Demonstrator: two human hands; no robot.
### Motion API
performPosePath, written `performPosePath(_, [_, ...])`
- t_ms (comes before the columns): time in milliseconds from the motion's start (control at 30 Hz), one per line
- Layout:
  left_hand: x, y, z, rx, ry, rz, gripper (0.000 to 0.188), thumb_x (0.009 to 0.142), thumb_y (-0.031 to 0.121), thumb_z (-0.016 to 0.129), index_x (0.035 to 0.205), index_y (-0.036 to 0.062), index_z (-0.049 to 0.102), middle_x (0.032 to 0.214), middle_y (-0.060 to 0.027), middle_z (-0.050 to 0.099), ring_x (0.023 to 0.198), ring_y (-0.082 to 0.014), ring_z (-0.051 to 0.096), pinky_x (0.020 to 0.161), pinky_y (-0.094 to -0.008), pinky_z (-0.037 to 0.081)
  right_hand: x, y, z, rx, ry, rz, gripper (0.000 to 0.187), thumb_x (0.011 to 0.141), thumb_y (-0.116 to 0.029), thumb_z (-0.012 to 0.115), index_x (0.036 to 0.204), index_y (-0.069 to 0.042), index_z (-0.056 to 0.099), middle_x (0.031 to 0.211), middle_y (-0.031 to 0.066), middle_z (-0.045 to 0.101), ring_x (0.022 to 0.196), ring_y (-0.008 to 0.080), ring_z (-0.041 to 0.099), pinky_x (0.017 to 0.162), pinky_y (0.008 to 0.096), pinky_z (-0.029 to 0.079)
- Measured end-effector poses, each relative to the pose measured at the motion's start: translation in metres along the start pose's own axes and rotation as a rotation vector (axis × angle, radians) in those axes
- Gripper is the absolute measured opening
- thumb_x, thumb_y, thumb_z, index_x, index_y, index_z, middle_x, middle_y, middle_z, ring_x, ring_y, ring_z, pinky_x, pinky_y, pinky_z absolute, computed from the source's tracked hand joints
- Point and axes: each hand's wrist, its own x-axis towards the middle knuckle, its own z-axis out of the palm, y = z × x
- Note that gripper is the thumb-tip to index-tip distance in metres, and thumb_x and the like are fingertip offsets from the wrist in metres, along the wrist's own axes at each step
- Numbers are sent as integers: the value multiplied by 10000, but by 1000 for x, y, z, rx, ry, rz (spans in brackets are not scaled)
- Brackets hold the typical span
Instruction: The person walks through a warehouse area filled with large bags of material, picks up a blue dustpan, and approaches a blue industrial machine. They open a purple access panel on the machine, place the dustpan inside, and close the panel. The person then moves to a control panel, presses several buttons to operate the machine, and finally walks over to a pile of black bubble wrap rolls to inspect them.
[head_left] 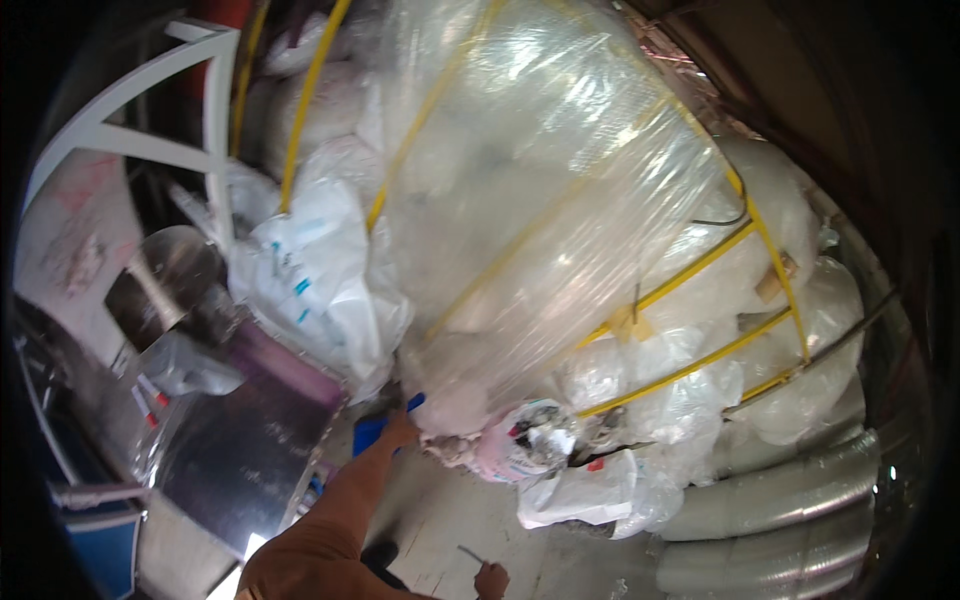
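My left arm reaches forward in an orange-brown sleeve. My left hand (402, 430) is closed around a blue plastic thing (371, 434), whose narrow end pokes out above my fingers; its full shape is partly hidden. Just right of this hand is a torn pinkish-white plastic bag (505, 455) with grey, crumpled contents showing. Near the lower edge, my right hand (491, 579) is closed on a thin grey stick-like tool (469, 553), pointing up and to the left. It is too small to tell its exact kind.
A big heap of clear plastic-wrapped bags (560, 200), crossed by yellow bars (690, 275), fills the middle and right. A white sack (320, 270) leans left of it. Further left are a shiny metal panel (240, 450) and a white frame (160, 145). Wrapped rolls (770, 500) lie lower right.
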Motion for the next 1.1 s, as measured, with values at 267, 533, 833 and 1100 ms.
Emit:
performPosePath(267, [163,-20,15,324,-75,202,717,910,500,565,1491,142,345,1554,-257,180,1352,-422,390,1077,-483,384,48,1,12,-125,-38,-18,357,881,-353,590,851,-16,703,832,193,705,807,375,683,758,502,521])
performPosePath(533, [140,-107,75,437,124,88,396,974,346,495,1185,38,627,1229,-181,597,1150,-379,542,990,-490,425,106,-24,7,-282,-126,-222,343,871,-351,600,852,-27,709,828,181,709,796,362,688,749,497,526])
performPosePath(833, [-57,-130,76,-914,-20,-581,175,887,227,616,903,79,707,829,-119,667,738,-227,631,607,-378,505,130,-5,30,-399,-247,-399,327,859,-349,612,853,-39,715,824,168,713,784,347,693,738,491,531])
performPosePath(1100, [-131,-211,165,-1165,-492,-618,152,881,270,657,800,141,656,659,3,599,498,-105,523,418,-260,420,195,32,36,-557,-309,-751,313,849,-347,622,854,-50,721,820,156,718,773,334,697,729,487,536])
